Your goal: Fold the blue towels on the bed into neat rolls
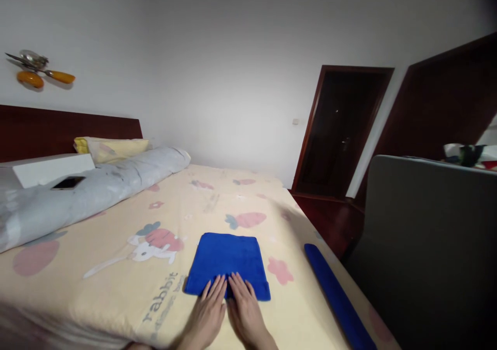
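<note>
A blue cloth (231,257), folded into a rough square, lies flat on the patterned bed sheet (209,210). My left hand (209,308) rests with its fingertips on the near edge of the cloth, fingers stretched out. Beside it, my right hand (245,306) lies on the same near edge, fingers also extended. The two hands are close together at the middle of that edge. To the right, a long narrow strip of folded blue cloth (336,293) lies along the side of the bed, apart from both hands.
At the left lies a long grey roll of bedding (128,181) with a phone (68,183) on it. Behind are a white box (54,170), a yellow pillow (120,149) and the headboard (116,126). A grey panel (423,236) stands right of the bed, and a dark door (341,132) beyond.
</note>
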{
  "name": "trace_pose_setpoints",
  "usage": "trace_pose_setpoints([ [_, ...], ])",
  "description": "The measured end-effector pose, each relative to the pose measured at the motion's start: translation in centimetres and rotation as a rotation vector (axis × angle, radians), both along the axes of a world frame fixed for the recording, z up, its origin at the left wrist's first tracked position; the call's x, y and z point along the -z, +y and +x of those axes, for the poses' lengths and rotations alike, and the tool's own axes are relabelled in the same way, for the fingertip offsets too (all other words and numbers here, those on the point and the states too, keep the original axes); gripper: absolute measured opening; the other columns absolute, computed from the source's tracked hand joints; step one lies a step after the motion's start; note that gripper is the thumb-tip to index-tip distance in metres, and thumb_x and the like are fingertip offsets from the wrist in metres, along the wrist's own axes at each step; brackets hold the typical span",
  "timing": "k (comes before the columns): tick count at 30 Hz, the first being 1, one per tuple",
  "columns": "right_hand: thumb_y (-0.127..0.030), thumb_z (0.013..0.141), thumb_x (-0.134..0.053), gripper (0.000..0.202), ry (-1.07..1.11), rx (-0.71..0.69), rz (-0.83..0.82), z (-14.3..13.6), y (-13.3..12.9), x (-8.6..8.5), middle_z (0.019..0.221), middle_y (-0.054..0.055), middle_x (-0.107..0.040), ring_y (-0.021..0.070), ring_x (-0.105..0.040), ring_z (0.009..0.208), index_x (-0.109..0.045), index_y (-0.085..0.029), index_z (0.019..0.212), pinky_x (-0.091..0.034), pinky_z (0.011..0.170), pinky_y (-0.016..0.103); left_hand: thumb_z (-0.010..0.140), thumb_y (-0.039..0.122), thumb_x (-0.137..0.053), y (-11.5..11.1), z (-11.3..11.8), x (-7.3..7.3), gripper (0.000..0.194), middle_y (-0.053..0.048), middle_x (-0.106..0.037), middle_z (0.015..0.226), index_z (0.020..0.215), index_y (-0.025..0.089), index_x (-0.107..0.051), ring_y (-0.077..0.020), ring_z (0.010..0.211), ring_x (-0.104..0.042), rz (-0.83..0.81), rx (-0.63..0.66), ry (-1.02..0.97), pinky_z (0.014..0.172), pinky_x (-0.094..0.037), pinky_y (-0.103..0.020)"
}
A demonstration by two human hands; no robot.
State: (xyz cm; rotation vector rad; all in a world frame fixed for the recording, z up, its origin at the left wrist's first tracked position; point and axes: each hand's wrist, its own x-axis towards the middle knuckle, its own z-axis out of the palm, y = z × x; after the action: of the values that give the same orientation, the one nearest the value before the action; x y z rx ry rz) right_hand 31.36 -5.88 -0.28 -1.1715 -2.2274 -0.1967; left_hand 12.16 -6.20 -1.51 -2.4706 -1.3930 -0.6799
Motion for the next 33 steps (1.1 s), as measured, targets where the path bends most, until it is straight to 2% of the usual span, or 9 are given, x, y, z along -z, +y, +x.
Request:
trace_pose_setpoints([
  [3, -0.027, 0.093, -0.045, 0.058, -0.04, -0.015, -0.083, 0.1, -0.2, 0.2, 0.149, 0.006, -0.042, 0.0248, -0.041, 0.136, -0.03, -0.028, 0.149, -0.04, 0.108, 0.045, 0.095, 0.026, -0.039, -0.3, 0.1, -0.5, 0.063, -0.005, -0.032, 0.156, 0.153, 0.028, -0.015, -0.0226, 0.141, -0.034, -0.088, -0.044, 0.022, 0.112, -0.035, -0.045],
  [7, -0.033, 0.096, -0.044, 0.051, -0.025, 0.092, -0.13, 3.9, 0.2, 0.7, 0.148, 0.005, -0.044, 0.0254, -0.043, 0.135, -0.037, -0.03, 0.146, -0.039, 0.108, 0.046, 0.096, 0.032, -0.04, 0.0, -4.2, -1.7, 0.061, -0.002, -0.028, 0.158, 0.152, 0.037, -0.014, -0.0224, 0.143, -0.032, -0.215, -0.059, 0.045, 0.112, -0.033, -0.048],
  [10, -0.034, 0.095, -0.044, 0.047, -0.011, 0.162, -0.155, 7.0, 0.4, 0.8, 0.144, 0.009, -0.05, 0.0267, -0.046, 0.132, -0.045, -0.028, 0.142, -0.041, 0.104, 0.047, 0.095, 0.031, -0.044, 0.3, -7.7, -2.2, 0.06, -0.003, -0.033, 0.156, 0.15, 0.038, -0.021, -0.0223, 0.141, -0.034, -0.248, -0.063, 0.052, 0.111, -0.033, -0.05],
  [14, -0.026, 0.09, -0.046, 0.046, -0.031, 0.193, -0.106, 9.2, 0.1, 0.4, 0.146, 0.013, -0.047, 0.0277, -0.046, 0.133, -0.052, -0.026, 0.136, -0.044, 0.098, 0.046, 0.088, 0.022, -0.052, 0.6, -10.0, -2.1, 0.053, -0.004, -0.043, 0.151, 0.139, 0.037, -0.047, -0.0244, 0.137, -0.041, -0.113, -0.09, 0.036, 0.109, -0.034, -0.047],
  [16, -0.021, 0.089, -0.044, 0.044, -0.047, 0.198, -0.046, 9.5, -0.1, -0.1, 0.147, 0.013, -0.045, 0.0275, -0.044, 0.134, -0.056, -0.025, 0.132, -0.042, 0.098, 0.047, 0.085, 0.012, -0.051, 0.6, -10.2, -2.2, 0.052, -0.003, -0.053, 0.143, 0.131, 0.036, -0.056, -0.0221, 0.131, -0.048, -0.062, -0.075, 0.03, 0.108, -0.034, -0.042],
  [19, -0.018, 0.089, -0.044, 0.04, -0.075, 0.146, -0.004, 9.6, -0.3, -0.8, 0.139, 0.013, -0.055, 0.0254, -0.052, 0.126, -0.058, -0.024, 0.126, -0.041, 0.096, 0.044, 0.079, 0.0, -0.043, 0.6, -9.8, -2.9, 0.063, -0.001, -0.064, 0.129, 0.129, 0.034, -0.057, -0.0173, 0.12, -0.056, -0.083, -0.038, 0.023, 0.105, -0.037, -0.037],
  [26, -0.009, 0.085, -0.042, 0.034, 0.04, 0.067, 0.008, 9.3, 0.0, -1.9, 0.102, 0.007, -0.071, 0.0196, -0.065, 0.096, -0.062, -0.021, 0.11, -0.042, 0.088, 0.037, 0.076, -0.002, -0.04, 0.9, -8.7, -4.6, 0.053, -0.003, -0.071, 0.105, 0.111, 0.027, -0.067, -0.0185, 0.101, -0.063, -0.078, -0.038, -0.084, 0.091, -0.043, -0.034],
  [29, -0.011, 0.085, -0.043, 0.032, 0.129, 0.051, -0.059, 9.4, -0.6, -2.3, 0.09, 0.004, -0.069, 0.0188, -0.063, 0.083, -0.063, -0.023, 0.107, -0.045, 0.082, 0.035, 0.074, 0.0, -0.041, 0.4, -8.7, -5.1, 0.044, -0.001, -0.071, 0.096, 0.098, 0.026, -0.067, -0.0182, 0.093, -0.063, -0.092, -0.047, -0.143, 0.089, -0.044, -0.034],
  [33, -0.021, 0.086, -0.047, 0.025, 0.289, 0.107, -0.241, 9.1, -1.5, -3.2, 0.092, 0.005, -0.069, 0.0219, -0.062, 0.086, -0.064, -0.023, 0.104, -0.048, 0.078, 0.033, 0.074, 0.006, -0.044, -0.2, -9.0, -5.5, 0.032, 0.0, -0.07, 0.092, 0.089, 0.026, -0.064, -0.0186, 0.092, -0.063, -0.209, -0.099, -0.247, 0.093, -0.043, -0.035],
])
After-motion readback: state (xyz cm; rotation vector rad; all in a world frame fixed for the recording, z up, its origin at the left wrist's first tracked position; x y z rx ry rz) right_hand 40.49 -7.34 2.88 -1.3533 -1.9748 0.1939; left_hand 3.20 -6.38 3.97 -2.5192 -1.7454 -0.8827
